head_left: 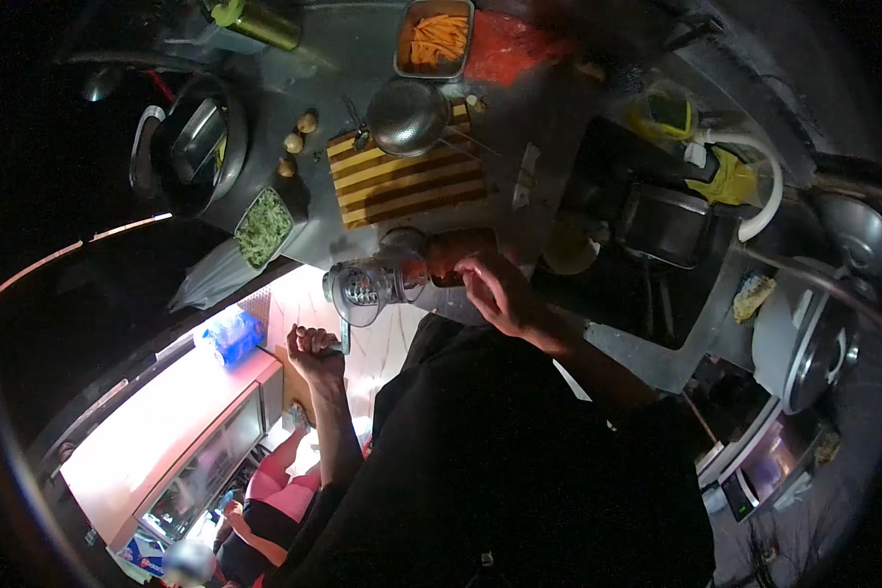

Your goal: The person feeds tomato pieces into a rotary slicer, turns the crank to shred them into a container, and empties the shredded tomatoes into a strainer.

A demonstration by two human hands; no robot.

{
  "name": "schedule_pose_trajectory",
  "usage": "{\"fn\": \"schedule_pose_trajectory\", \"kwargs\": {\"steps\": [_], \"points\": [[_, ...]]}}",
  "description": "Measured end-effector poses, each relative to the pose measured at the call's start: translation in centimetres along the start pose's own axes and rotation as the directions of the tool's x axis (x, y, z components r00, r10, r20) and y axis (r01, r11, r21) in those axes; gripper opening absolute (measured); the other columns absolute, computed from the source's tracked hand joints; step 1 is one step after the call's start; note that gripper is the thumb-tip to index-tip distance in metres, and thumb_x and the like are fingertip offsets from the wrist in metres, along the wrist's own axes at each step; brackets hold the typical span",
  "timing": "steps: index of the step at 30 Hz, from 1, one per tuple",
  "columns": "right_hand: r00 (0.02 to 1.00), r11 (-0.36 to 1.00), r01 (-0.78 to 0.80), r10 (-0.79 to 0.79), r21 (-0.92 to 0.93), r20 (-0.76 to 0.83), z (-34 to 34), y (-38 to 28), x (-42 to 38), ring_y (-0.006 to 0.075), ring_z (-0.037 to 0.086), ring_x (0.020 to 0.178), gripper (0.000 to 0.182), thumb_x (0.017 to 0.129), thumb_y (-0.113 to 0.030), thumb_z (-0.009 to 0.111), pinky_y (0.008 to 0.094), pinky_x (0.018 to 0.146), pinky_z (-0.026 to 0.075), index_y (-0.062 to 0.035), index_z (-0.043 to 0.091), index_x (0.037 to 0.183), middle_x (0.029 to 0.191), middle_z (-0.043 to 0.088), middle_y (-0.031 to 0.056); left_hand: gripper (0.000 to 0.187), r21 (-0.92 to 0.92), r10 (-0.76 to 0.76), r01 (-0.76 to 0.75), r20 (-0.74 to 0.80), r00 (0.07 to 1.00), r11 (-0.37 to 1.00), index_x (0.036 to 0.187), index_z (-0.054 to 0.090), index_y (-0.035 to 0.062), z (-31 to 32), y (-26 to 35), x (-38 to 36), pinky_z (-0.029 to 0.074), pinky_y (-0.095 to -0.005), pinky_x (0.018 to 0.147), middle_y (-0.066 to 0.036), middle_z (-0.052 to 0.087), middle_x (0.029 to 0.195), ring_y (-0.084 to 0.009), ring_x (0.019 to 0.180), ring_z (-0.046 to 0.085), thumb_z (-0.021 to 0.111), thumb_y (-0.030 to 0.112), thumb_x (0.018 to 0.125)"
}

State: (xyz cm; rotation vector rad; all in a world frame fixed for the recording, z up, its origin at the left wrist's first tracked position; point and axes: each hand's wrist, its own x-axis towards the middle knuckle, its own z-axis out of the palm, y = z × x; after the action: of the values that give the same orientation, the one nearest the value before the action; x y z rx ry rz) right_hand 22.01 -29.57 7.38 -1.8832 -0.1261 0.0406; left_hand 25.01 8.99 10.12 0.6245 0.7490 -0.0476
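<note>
In the head view, a clear plastic machine with a perforated metal drum, like a rotary grater point(363, 288), stands at the counter's front edge. My left hand point(316, 355) is closed just below it, fingers curled around the end of a pale grey crank handle point(345, 335). My right hand point(500, 296) is over the near side of a rectangular container point(480, 235) with dark reddish contents. Its fingers are loosely bent and somewhat apart, with nothing visible in them. Behind the machine lies a striped cutting board point(402, 186).
A metal strainer point(407, 116) rests on the board. Around it are a tray of carrot sticks point(438, 39), a tray of shredded greens point(264, 229) and several onions point(293, 143). The sink point(598, 186) is right. A person point(265, 529) is at lower left.
</note>
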Motion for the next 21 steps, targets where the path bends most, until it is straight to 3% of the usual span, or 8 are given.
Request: {"fn": "schedule_pose_trajectory", "kwargs": {"steps": [2,4,6,8,12,14,16,21], "points": [[0.990,0.948,0.137,-0.136,-0.287,0.026,0.4,1.1,0.3,0.0300,0.065,0.102,0.046,0.091,-0.025,0.069,0.0469,0.085,0.051,-0.0090,0.057,0.132,0.122,0.064,0.0151,0.029,0.015,0.006,-0.006,0.025,1.000,1.000,0.069,0.052,0.0154,-0.4,0.0,0.4,0.032,-0.0244,0.049,0.007,0.032,0.052,-0.0073,0.046,0.028,0.058,0.020,0.097],[0.958,0.746,0.276,-0.263,-0.606,0.112,1.2,2.9,0.2,0.0351,0.061,0.110,0.063,0.083,-0.028,0.075,0.0571,0.094,0.045,-0.0131,0.054,0.140,0.126,0.063,0.0128,0.029,0.026,0.017,-0.017,0.011,1.000,1.000,0.069,0.052,0.0155,-0.2,0.0,0.1,0.032,-0.0243,0.049,0.007,0.032,0.052,-0.0073,0.046,0.028,0.059,0.020,0.097],[0.943,0.765,0.324,-0.305,-0.557,0.130,1.7,4.2,0.9,0.0355,0.061,0.111,0.060,0.082,-0.029,0.075,0.0560,0.094,0.046,-0.0160,0.056,0.138,0.126,0.063,0.0114,0.028,0.032,0.035,-0.034,-0.036,0.999,0.999,0.070,0.053,0.0155,0.6,0.0,-0.1,0.033,-0.0240,0.049,0.007,0.033,0.052,-0.0071,0.046,0.029,0.059,0.020,0.097],[0.952,0.805,0.306,-0.251,-0.508,0.175,2.3,4.5,1.7,0.0351,0.062,0.111,0.059,0.081,-0.030,0.076,0.0550,0.094,0.046,-0.0184,0.058,0.136,0.125,0.064,0.0102,0.027,0.058,0.035,-0.033,-0.038,0.999,0.998,0.071,0.054,0.0157,-0.1,0.2,-0.3,0.034,-0.0237,0.049,0.007,0.034,0.052,-0.0067,0.046,0.031,0.059,0.021,0.098],[0.958,0.877,0.086,0.057,-0.473,0.280,2.7,1.3,5.2,0.0302,0.062,0.110,0.058,0.075,-0.029,0.080,0.0480,0.091,0.046,-0.0179,0.061,0.128,0.120,0.065,0.0060,0.027,0.071,0.072,-0.074,0.027,0.997,0.995,0.072,0.055,0.0154,-0.1,-0.1,-0.5,0.036,-0.0235,0.051,0.006,0.036,0.052,-0.0067,0.047,0.033,0.060,0.023,0.098],[0.971,0.892,0.103,0.005,-0.440,0.238,3.6,1.9,5.8,0.0286,0.063,0.108,0.055,0.074,-0.026,0.080,0.0460,0.090,0.047,-0.0174,0.062,0.125,0.117,0.066,0.0060,0.026,0.049,0.068,-0.068,0.008,0.998,0.997,0.073,0.056,0.0150,-0.2,0.1,-0.6,0.036,-0.0236,0.051,0.006,0.036,0.053,-0.0064,0.047,0.033,0.059,0.023,0.098],[0.965,0.879,0.263,-0.246,-0.397,0.095,4.9,3.8,5.6,0.0291,0.066,0.101,0.053,0.076,-0.024,0.080,0.0480,0.087,0.048,-0.0188,0.064,0.126,0.113,0.068,0.0093,0.025,0.032,0.059,-0.058,-0.001,0.998,0.998,0.074,0.056,0.0147,0.0,0.1,-0.9,0.036,-0.0241,0.051,0.006,0.039,0.054,-0.0062,0.048,0.034,0.060,0.023,0.097],[0.924,0.833,0.368,-0.378,-0.413,0.061,4.1,4.4,4.7,0.0288,0.065,0.101,0.050,0.077,-0.020,0.080,0.0477,0.088,0.049,-0.0164,0.065,0.124,0.113,0.068,0.0089,0.025,0.018,0.046,-0.047,0.035,0.998,0.999,0.073,0.056,0.0147,-0.1,0.3,-0.8,0.036,-0.0243,0.051,0.007,0.038,0.053,-0.0065,0.047,0.034,0.060,0.023,0.097]]}}
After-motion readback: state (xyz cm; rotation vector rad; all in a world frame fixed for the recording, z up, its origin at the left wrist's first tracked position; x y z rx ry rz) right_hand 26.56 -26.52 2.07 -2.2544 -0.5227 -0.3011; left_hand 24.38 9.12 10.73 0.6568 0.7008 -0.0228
